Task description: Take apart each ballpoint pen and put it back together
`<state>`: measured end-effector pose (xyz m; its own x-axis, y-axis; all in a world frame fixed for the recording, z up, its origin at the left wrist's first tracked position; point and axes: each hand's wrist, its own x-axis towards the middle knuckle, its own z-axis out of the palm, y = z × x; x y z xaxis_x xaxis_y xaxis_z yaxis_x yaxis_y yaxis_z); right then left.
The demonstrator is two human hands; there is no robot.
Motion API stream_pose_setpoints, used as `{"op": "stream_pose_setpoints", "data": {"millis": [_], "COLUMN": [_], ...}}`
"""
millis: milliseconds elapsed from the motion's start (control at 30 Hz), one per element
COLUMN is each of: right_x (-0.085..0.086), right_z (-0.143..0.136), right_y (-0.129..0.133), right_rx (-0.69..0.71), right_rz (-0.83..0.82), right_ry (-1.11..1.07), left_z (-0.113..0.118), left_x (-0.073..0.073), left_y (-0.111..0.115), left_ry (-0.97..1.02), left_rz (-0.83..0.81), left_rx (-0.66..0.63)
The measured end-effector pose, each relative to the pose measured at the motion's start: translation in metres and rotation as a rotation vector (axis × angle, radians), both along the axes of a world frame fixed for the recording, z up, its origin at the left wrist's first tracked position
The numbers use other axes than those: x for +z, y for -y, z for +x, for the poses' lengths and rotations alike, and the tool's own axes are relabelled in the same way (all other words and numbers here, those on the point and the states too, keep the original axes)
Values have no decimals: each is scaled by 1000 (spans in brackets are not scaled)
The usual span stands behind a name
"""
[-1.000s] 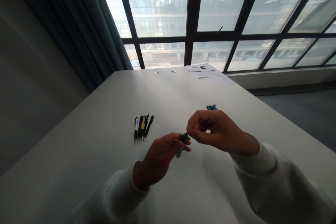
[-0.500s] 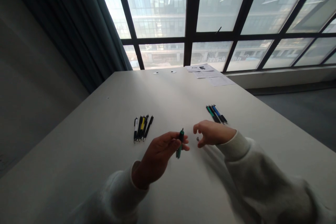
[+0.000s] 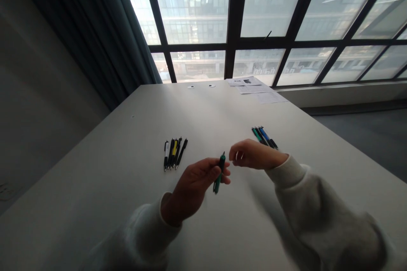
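Note:
A green and black pen [image 3: 220,173] is held upright in my left hand [image 3: 199,182], its slim point facing up and without a metal cone around it. Close to that point, my right hand [image 3: 249,153] has thumb and forefinger pinched together. The small silvery pen tip seen between those fingers earlier is now hidden in the pinch. Left of my hands lies a row of several pens [image 3: 174,153], black ones with a white one and a yellow one. Beyond my right wrist are more pens [image 3: 263,136], green, black and blue, partly covered by the hand.
Both arms reach over a white table [image 3: 203,123]. Loose printed papers [image 3: 251,87] lie at its far right corner, and two small white discs [image 3: 201,87] sit near the far edge. A dark curtain [image 3: 104,29] and a large window stand behind.
My right hand has closed its thumb and forefinger and come nearer the pen's point. The silvery piece no longer shows on the table. My left hand keeps its hold on the pen.

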<state>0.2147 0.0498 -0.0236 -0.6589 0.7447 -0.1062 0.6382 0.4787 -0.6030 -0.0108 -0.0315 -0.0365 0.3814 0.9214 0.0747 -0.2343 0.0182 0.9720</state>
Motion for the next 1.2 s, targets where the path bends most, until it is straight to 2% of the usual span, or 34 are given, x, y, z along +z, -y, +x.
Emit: {"op": "stream_pose_setpoints", "data": {"millis": [33, 100, 167, 267, 500, 767, 1200], "right_x": [9, 27, 41, 54, 55, 62, 66], "right_z": [1, 2, 1, -3, -5, -6, -4], "right_y": [5, 16, 29, 43, 45, 46, 48], "right_rx": [-4, -22, -44, -8, 66, 121, 90], "right_rz": [-3, -82, -150, -173, -154, -49, 148], "right_ry": [-104, -512, -771, -902, -845, -734, -537], "left_z": [0, -1, 0, 1, 0, -1, -1], "left_x": [1, 2, 2, 2, 1, 3, 10], "left_y": [1, 2, 5, 7, 5, 5, 1], "left_ry": [-12, -33, -44, -62, -91, -114, -187], "left_rz": [2, 1, -8, -15, 7, 24, 66], "left_rx": [-4, -16, -25, -30, -37, -36, 23]}}
